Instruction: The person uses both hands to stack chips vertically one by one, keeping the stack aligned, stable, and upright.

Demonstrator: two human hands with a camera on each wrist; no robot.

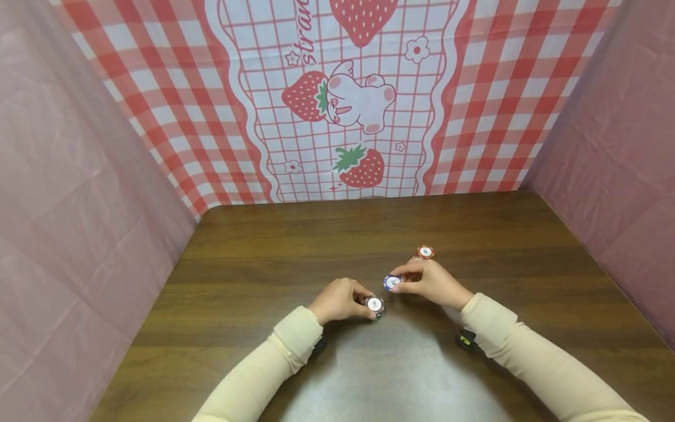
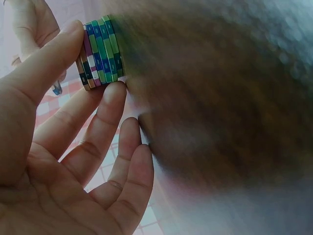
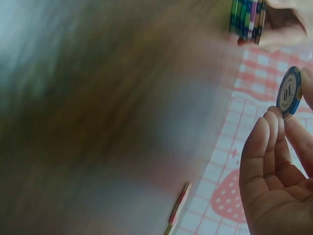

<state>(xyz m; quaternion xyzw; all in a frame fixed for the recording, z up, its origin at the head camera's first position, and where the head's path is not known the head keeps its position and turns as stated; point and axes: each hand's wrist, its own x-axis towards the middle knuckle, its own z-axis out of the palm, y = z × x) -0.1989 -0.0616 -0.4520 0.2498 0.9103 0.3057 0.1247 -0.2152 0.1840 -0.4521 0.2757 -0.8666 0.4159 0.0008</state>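
Note:
A short stack of poker chips (image 1: 375,304) stands on the table, its top chip dark-edged with a white centre. My left hand (image 1: 341,300) grips the stack's sides between thumb and fingers. Green, blue and purple edges show along the stack (image 2: 100,53) in the left wrist view. Just to the right and farther back, my right hand (image 1: 431,282) pinches a blue poker chip (image 1: 392,283) by its edge. That blue chip (image 3: 289,92), marked 10, is held clear of the table. Beyond the right hand lies a red poker chip (image 1: 425,252), overlapping another reddish chip (image 1: 416,259) partly hidden by the fingers.
The brown wooden table (image 1: 263,246) ends at a red-and-white checked strawberry cloth (image 1: 364,117) hanging behind it. Pink cloth walls (image 1: 89,223) rise along both sides. A small dark wrist device (image 1: 466,339) sits under the right cuff.

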